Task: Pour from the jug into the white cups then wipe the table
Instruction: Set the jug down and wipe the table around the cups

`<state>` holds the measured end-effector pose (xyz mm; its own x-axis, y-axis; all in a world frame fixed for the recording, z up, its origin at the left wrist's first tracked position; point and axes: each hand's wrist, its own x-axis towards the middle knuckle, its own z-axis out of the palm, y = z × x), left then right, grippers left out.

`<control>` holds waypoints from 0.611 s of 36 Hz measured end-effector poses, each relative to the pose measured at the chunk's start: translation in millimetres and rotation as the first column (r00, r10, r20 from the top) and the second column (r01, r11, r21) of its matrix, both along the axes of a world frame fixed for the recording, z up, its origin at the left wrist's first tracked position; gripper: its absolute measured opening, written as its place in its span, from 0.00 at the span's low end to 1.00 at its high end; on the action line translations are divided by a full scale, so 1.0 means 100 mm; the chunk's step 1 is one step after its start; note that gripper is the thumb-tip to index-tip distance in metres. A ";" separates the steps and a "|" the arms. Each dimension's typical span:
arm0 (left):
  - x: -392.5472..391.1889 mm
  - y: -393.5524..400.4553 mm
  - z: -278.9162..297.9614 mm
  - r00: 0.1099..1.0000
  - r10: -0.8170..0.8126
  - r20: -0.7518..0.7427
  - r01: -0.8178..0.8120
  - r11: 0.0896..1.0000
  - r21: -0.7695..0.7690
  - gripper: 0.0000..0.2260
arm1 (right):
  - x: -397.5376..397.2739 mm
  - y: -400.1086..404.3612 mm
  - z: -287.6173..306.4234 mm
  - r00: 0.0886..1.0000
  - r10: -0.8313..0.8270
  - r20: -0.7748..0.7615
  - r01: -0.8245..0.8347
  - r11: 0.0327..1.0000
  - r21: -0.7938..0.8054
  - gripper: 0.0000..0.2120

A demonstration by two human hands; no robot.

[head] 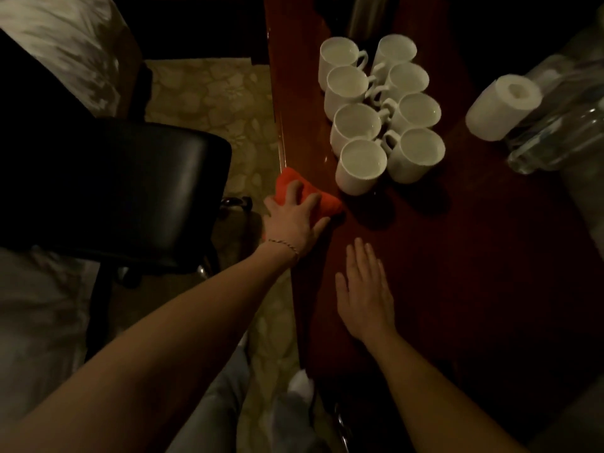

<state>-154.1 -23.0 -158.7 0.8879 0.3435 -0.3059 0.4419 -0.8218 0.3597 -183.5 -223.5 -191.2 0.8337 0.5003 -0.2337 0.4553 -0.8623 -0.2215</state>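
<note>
Several white cups stand in two rows on the dark red wooden table. An orange cloth lies at the table's left edge, just in front of the nearest cup. My left hand presses on the cloth with its fingers spread over it. My right hand lies flat on the table nearer to me, fingers straight and holding nothing. A metal jug shows partly at the top, behind the cups.
A white paper roll lies on the table to the right of the cups, beside clear plastic bottles. A black chair stands on the patterned floor left of the table, close to its edge.
</note>
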 end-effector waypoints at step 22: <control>-1.25 -0.99 -0.18 0.889 -0.446 0.108 0.436 0.894 0.101 0.24 | -0.16 -0.44 0.22 0.957 -0.141 -0.253 0.191 0.963 0.189 0.30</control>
